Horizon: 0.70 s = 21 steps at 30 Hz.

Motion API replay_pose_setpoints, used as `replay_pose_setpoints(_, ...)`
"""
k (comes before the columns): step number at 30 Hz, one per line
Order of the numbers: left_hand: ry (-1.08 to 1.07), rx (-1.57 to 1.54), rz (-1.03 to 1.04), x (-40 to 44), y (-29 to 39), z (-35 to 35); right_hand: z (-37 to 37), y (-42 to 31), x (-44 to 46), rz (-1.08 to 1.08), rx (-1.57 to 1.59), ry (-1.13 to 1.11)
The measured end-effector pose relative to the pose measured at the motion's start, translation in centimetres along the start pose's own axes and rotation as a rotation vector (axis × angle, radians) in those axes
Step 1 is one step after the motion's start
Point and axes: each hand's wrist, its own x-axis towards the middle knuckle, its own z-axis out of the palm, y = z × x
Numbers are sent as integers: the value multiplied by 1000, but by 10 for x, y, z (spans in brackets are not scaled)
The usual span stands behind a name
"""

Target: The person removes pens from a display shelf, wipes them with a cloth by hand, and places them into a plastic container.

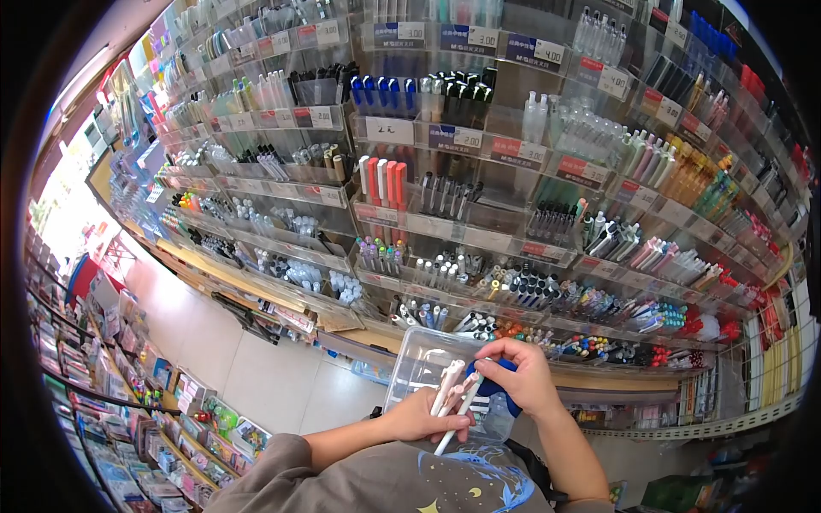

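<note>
In the head view, slim, smooth, cylindrical pens (446, 388) in white and pale pink show over a clear, glossy plastic box (416, 344) with rounded corners, near the lower edge of the tiered transparent shelves (500, 200). A dark-blue item (506, 398) of unclear shape sits beside them. The left hand (423, 416) has its grip clamped on the pens, thumb across them. The right hand (523, 378) bends its fingers at their upper ends; whether its grip is closed on one, I cannot tell.

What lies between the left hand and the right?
In the head view, pale pens: the left hand grips them, their upper ends near the right hand.
</note>
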Motion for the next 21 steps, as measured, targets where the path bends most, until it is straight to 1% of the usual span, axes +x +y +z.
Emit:
replay_pose_setpoints(2, -19, -31, 11, -1, -5, -1, -1, -1, -1, 45, 8, -20)
replay_pose_setpoints(4, -26, -42, 25, 0, -7, -2, -1, -1, -1, 24, 5, -25)
replay_pose_setpoints(11, 48, -83, 44, 0, -14, -1, -9, -2, 0, -27, -12, -67)
replay_pose_setpoints(21, 134, -67, -5, 3, -7, 4, -11, -12, 1, -75, -233, -66)
